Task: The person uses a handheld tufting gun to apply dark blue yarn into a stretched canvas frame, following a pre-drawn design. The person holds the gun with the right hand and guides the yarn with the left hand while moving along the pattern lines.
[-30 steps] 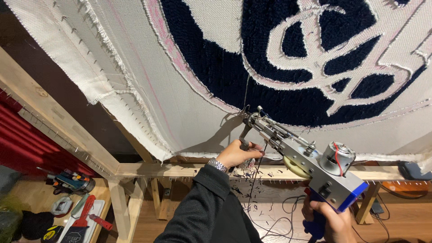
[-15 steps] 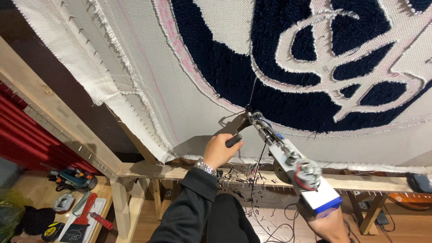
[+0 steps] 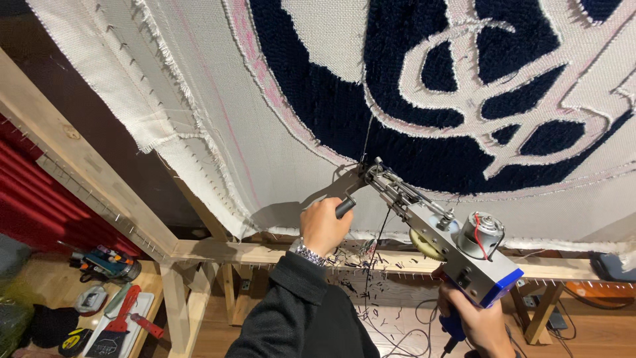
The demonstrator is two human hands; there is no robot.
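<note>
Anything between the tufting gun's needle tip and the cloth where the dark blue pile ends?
Nothing visible. The tufting gun has its needle tip against the stretched cloth at the lower edge of the dark blue pile. Only the yarn strand runs down to it. The left hand and right hand grip its handles.

The right hand [image 3: 480, 325] runs off the bottom edge below the tufting gun [image 3: 450, 242], whose needle tip is hidden in the dark yarn on the cloth [image 3: 218, 113].

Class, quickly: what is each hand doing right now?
Left hand: closed around the tufting gun's black front handle.
Right hand: closed around the tufting gun's blue rear grip.
</note>
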